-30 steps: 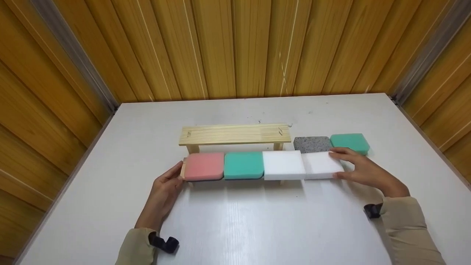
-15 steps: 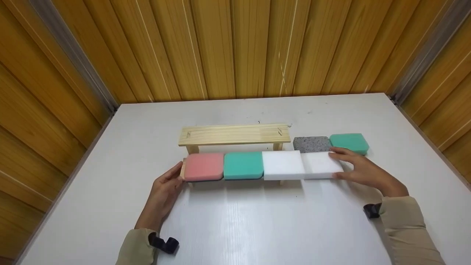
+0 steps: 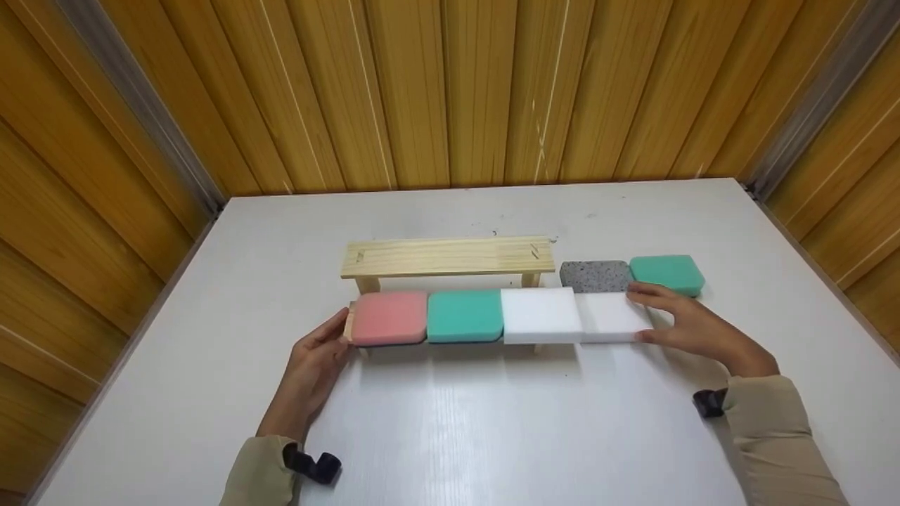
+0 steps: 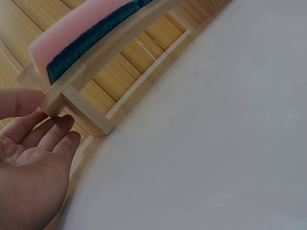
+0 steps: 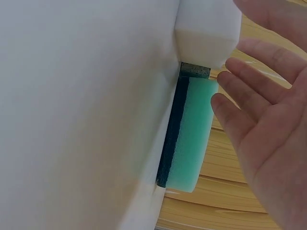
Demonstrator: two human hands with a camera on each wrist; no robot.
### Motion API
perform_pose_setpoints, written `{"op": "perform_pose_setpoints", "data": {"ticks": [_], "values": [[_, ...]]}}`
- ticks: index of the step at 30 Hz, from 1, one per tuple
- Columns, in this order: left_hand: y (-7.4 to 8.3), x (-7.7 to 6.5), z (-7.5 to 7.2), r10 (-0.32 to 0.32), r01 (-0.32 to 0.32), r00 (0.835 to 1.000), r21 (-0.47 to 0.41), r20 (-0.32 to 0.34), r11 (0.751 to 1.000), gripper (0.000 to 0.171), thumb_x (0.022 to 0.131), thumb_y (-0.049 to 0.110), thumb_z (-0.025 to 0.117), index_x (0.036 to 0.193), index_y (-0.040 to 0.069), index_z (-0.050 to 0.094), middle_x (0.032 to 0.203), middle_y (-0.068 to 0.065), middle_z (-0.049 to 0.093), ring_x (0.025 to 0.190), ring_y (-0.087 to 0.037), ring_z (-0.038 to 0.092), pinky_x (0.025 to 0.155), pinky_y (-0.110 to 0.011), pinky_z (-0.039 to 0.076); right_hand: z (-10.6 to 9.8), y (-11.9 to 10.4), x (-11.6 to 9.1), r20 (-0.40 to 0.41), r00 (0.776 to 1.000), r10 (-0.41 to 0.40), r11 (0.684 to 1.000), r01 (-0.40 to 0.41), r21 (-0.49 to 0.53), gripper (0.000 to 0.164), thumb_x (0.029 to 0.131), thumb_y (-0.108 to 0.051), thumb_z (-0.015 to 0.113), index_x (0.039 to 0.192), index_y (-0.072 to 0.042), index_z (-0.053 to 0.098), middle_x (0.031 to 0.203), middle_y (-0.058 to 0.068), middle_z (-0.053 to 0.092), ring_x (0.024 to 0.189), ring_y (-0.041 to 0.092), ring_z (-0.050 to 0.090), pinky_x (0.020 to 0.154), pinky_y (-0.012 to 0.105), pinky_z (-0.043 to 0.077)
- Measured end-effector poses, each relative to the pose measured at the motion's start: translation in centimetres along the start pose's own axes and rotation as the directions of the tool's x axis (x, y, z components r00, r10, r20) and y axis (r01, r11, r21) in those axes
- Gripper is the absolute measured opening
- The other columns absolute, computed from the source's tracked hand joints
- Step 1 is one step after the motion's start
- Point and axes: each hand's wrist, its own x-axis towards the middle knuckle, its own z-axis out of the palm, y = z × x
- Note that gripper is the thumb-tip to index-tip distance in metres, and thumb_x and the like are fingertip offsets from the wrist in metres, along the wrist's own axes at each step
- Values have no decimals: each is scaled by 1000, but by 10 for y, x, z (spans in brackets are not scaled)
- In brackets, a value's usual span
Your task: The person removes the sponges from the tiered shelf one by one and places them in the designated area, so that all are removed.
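Note:
My left hand [image 3: 309, 365] pinches the left end of a low wooden stand [image 3: 349, 325], thumb above and fingers beneath in the left wrist view. On that stand lie a pink sponge [image 3: 389, 318], a teal sponge [image 3: 465, 315] and a white sponge [image 3: 540, 313], edge to edge. A second white sponge [image 3: 610, 318] continues the row, past the stand's right end and slightly lower. My right hand [image 3: 692, 327] holds its right end between thumb and index finger, the other fingers loose. Dark scouring layers show under the pink and teal sponges.
Behind the row stands a bare wooden plank on legs [image 3: 448, 256]. A grey speckled sponge [image 3: 596, 275] and a green sponge [image 3: 668, 273] lie at the back right, the grey one partly hidden. The table [image 3: 450, 436] meets wood-patterned walls [image 3: 478, 98].
The second white sponge has shifted slightly left and its right end sits a little lower. My right hand has moved marginally left with it; my left hand stays in place.

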Motion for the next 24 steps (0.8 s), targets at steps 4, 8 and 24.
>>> {"op": "perform_pose_setpoints", "data": {"ticks": [4, 8, 24], "values": [[0, 0, 0, 2, -2, 1000, 1, 1, 1000, 59, 92, -6, 49, 148, 1, 32, 157, -11, 28, 144, -22, 30, 110, -22, 39, -1, -1, 0, 5, 1000, 6, 1000, -6, 26, 71, 82, -26, 75, 138, 6, 46, 147, 24, 40, 135, 51, 30, 105, 65, 32], [0, 0, 0, -1, 1, 1000, 4, -1, 1000, 58, 93, -6, 49, 148, 2, 33, 156, -9, 29, 144, -21, 30, 108, -21, 40, -3, -3, 1, 6, 1000, 21, 998, -22, 63, 71, 84, -28, 73, 140, 4, 44, 148, 25, 37, 137, 51, 27, 106, 67, 30], [0, 1, -1, -13, 13, 1000, -2, 6, 1000, 58, 93, -5, 49, 149, 3, 32, 157, -7, 29, 144, -19, 30, 110, -22, 37, -4, -20, 2, -118, 992, 39, 996, -30, 83, 64, 88, -31, 69, 142, -5, 45, 148, 26, 38, 135, 49, 33, 101, 72, 33]]}}
